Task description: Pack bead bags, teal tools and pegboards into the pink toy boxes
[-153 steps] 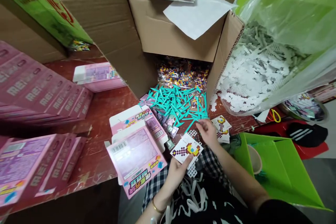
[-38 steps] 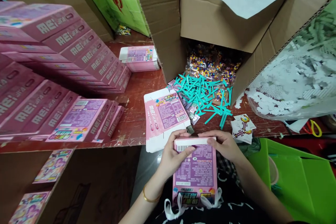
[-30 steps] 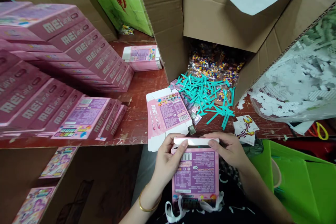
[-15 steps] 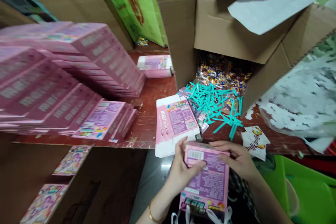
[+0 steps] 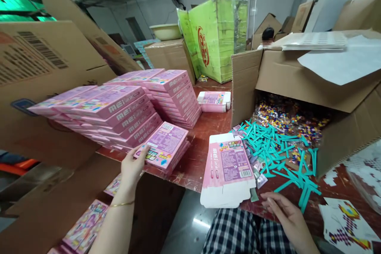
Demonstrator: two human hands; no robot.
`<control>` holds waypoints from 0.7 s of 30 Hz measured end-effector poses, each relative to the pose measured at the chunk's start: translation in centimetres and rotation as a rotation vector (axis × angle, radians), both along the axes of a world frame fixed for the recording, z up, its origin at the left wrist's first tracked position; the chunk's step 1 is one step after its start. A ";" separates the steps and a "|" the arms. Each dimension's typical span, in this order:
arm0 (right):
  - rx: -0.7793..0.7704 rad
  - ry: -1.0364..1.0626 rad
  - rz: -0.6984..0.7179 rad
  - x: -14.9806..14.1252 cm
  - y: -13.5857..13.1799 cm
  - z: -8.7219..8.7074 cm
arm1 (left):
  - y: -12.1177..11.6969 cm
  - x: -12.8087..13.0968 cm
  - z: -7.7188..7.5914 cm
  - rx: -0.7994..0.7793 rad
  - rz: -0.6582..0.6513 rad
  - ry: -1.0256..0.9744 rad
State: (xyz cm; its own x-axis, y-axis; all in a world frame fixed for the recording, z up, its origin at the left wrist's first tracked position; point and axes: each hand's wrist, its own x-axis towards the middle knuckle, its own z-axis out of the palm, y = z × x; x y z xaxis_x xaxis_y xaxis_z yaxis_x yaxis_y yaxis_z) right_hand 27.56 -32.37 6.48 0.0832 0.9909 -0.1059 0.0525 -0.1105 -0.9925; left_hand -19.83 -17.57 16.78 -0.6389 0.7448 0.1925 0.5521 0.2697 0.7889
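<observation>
My left hand (image 5: 135,166) grips the near left corner of a pink and purple printed box (image 5: 169,143), thumb on top. The box lies on a short pile of like boxes at the table edge. My right hand (image 5: 284,210) is over the table's front edge, fingers loosely stretched, with nothing visible in it. Just left of it lies a flattened, unfilled pink carton (image 5: 229,162) with white flaps. Behind the right hand are many teal plastic sticks (image 5: 274,143) in a loose heap. Printed cards (image 5: 345,222) with pixel pictures lie to its right.
Tall stacks of pink boxes (image 5: 119,107) fill the left of the red table (image 5: 190,166). An open cardboard box (image 5: 306,79) holds bags of colourful beads (image 5: 285,115). More flat cartons (image 5: 214,101) lie behind. Below left, a carton holds further boxes (image 5: 86,222).
The box has gone from between both hands over my lap to the short pile on the left, in my left hand. My right hand has let go. The view has turned left and up.
</observation>
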 end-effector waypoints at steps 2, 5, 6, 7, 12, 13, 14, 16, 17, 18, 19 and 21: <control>-0.023 -0.015 0.006 -0.1 -0.1 -1.5 | 0.5 -0.1 0.1 -0.133 0.054 0.328; 0.008 -0.078 0.024 -0.4 0.2 -2.1 | -0.1 2.4 -1.2 -0.093 0.028 0.805; 0.039 -0.121 0.042 -0.7 0.6 -1.8 | -0.2 3.3 -1.8 -0.089 -0.036 0.892; 0.081 -0.169 0.062 -0.9 1.2 -1.1 | -0.1 3.9 -2.5 -0.115 -0.115 0.936; 0.351 -0.352 0.222 -2.8 7.1 3.2 | 2.1 3.3 -3.5 -0.276 -0.130 0.868; 0.395 -0.380 0.241 -3.3 8.7 3.8 | 2.3 3.3 -3.3 -0.247 -0.093 0.859; 0.432 -0.412 0.249 -3.7 10.6 4.2 | 2.2 3.7 -3.1 -0.192 -0.085 0.855; 0.471 -0.501 0.242 -4.7 14.5 4.5 | 1.2 5.9 -3.1 -0.008 -0.195 0.822; 0.467 -0.569 0.248 -5.4 16.5 4.4 | 0.2 7.7 -3.5 0.089 -0.309 0.789; 0.445 -0.646 0.265 -6.1 18.4 4.3 | -0.9 9.8 -4.4 0.172 -0.452 0.736; 0.411 -0.720 0.294 -6.9 20.2 4.1 | -2.1 12.1 -5.6 0.201 -0.585 0.683; 0.342 -0.819 0.364 -8.3 23.1 3.7 | -4.3 16.5 -8.8 0.130 -0.734 0.685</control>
State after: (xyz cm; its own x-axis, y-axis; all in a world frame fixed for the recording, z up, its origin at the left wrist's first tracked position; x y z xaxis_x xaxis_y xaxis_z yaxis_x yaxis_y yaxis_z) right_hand 19.21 -9.23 10.14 -0.3160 0.9371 0.1481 0.7185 0.3383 -0.6078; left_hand -3.29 -21.91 8.01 0.2471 0.8563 0.4535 0.8916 -0.3842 0.2396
